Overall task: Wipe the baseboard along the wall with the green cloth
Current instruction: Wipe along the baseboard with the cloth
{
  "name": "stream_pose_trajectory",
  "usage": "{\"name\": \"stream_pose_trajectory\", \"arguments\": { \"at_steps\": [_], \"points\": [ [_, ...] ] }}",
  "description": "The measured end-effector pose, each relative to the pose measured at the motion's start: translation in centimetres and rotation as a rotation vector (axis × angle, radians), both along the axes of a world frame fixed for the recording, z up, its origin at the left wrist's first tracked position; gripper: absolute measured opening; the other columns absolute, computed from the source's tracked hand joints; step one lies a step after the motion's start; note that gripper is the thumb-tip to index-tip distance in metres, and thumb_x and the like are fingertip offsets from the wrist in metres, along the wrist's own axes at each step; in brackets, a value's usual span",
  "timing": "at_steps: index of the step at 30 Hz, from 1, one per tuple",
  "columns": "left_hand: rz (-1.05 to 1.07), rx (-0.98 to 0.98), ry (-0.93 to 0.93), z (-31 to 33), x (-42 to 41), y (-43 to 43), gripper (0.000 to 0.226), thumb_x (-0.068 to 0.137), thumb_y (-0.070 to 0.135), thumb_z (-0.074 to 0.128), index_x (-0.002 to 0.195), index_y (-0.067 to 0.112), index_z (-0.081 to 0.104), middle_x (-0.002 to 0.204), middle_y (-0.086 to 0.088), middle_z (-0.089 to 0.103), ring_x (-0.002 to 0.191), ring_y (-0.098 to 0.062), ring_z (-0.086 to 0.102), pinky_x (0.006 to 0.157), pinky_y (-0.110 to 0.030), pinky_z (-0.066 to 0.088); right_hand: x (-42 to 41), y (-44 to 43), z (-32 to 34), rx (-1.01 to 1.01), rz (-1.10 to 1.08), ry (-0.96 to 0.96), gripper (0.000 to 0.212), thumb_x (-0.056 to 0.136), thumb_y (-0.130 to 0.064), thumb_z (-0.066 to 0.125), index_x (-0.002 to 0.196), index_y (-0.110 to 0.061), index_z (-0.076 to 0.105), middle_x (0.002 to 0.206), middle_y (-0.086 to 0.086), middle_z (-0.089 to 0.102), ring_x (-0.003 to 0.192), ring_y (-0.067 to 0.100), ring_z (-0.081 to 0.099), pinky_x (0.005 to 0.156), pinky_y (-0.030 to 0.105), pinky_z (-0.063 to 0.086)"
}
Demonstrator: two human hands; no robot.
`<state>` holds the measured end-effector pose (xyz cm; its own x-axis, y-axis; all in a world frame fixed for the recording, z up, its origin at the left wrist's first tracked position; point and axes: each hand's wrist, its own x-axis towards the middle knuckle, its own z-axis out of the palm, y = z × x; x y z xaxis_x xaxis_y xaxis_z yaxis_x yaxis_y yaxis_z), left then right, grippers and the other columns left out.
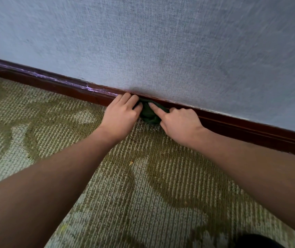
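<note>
Green cloth (149, 114) sitting bunched against dark wooden baseboard (250, 130). Left hand (121, 114) gripping its left edge; right hand (180, 123) curling over it, index finger pressing down. Likely soft, light, floppy: gripping whole wad seeming best.

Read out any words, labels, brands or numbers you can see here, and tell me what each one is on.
None: no writing shows on the dark green cloth, the dark red-brown wooden baseboard, the grey-blue textured wall or the green and beige patterned carpet.
</note>
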<state>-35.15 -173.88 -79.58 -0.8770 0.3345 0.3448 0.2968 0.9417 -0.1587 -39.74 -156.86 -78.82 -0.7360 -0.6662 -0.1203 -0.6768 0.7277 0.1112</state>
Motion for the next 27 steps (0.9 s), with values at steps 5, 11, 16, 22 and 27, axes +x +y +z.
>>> {"name": "stream_pose_trajectory", "arguments": {
  "at_steps": [5,11,16,22,27],
  "points": [
    [0.004,-0.003,0.001,-0.1,0.0,-0.1,0.019,0.062,-0.003,0.07,0.081,-0.002,0.07,0.079,-0.015,0.065,0.071,-0.031,0.061,0.063,-0.033,0.049,-0.1,-0.1,0.2,0.009,-0.001,-0.014,0.057,0.099,-0.032,0.029,0.146,-0.03,-0.002,0.095,0.01,0.059,0.061,0.019,0.037,0.054,0.031,0.033],
    [0.002,-0.009,0.002,0.0,-0.4,0.0,0.012,0.062,-0.003,0.072,0.073,0.001,0.07,0.073,-0.012,0.063,0.07,-0.03,0.06,0.063,-0.033,0.046,-0.1,-0.4,0.6,0.011,0.004,-0.035,0.055,0.099,-0.03,0.029,0.146,-0.03,0.0,0.092,0.009,0.059,0.062,0.02,0.039,0.053,0.031,0.032],
    [-0.062,-0.024,0.002,0.2,-0.6,-0.4,0.008,0.067,-0.004,0.065,0.071,0.001,0.07,0.072,-0.011,0.064,0.07,-0.029,0.061,0.064,-0.034,0.046,0.0,-0.7,0.9,0.011,-0.002,-0.045,0.054,0.1,-0.028,0.029,0.147,-0.03,0.001,0.083,0.006,0.053,0.061,0.019,0.039,0.052,0.031,0.032],
    [-0.084,-0.021,-0.01,0.4,-0.4,-1.4,0.028,0.08,0.002,0.042,0.08,-0.001,0.07,0.078,-0.013,0.066,0.072,-0.029,0.062,0.066,-0.034,0.05,-0.1,-1.3,0.7,0.004,-0.008,-0.053,0.057,0.099,-0.02,0.031,0.147,-0.03,0.001,0.074,0.003,0.042,0.059,0.019,0.04,0.052,0.03,0.032],
    [-0.072,0.007,0.023,0.2,-0.3,-2.2,0.026,0.081,0.002,0.044,0.08,-0.003,0.07,0.077,-0.014,0.066,0.071,-0.029,0.062,0.065,-0.034,0.048,-0.2,-2.4,0.5,0.001,0.001,-0.05,0.06,0.099,-0.017,0.034,0.146,-0.029,-0.001,0.067,0.002,0.036,0.055,0.018,0.036,0.052,0.031,0.033]
  ]
}}
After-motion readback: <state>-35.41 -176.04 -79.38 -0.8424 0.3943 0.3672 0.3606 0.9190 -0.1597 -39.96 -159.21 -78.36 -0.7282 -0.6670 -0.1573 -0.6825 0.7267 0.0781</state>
